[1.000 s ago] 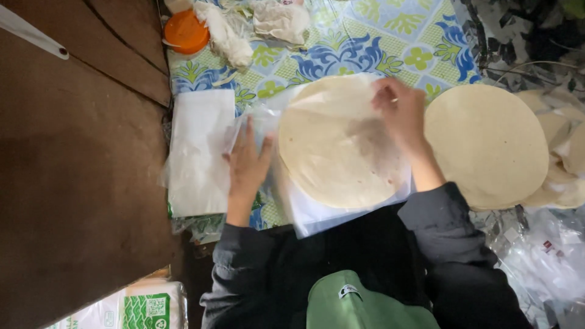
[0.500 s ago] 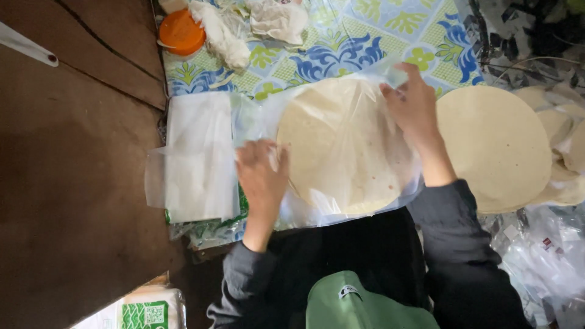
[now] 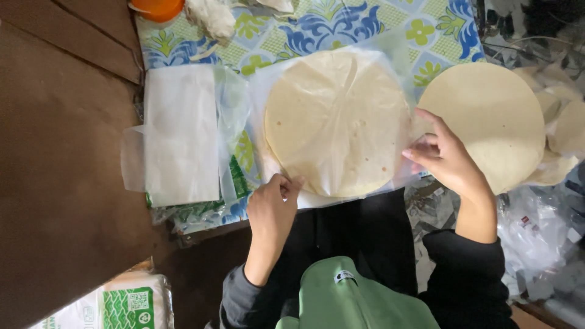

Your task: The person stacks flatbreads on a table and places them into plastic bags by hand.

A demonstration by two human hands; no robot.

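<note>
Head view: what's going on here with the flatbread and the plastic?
A person holds a round flatbread wrapped in a clear plastic sheet over a floral tablecloth. The left hand grips the sheet's near edge; the right hand pinches its right side. A second flatbread lies bare to the right, a stack of white sheets to the left.

Flatbread (image 3: 336, 122) lies inside a plastic bag (image 3: 390, 55) at centre of the table (image 3: 365, 30), on the patterned cloth. Left hand (image 3: 272, 207) grips the bag's near-left edge; right hand (image 3: 448, 159) grips its right edge. Stack of flatbreads (image 3: 493, 116) sits just right of the bag, behind the right hand. Pile of folded bags (image 3: 180, 134) lies left of the flatbread. Bowl (image 3: 157, 7) and crumpled wrap (image 3: 210, 18) at far left edge. Printed packet (image 3: 116, 301) near left, below the table.
</note>
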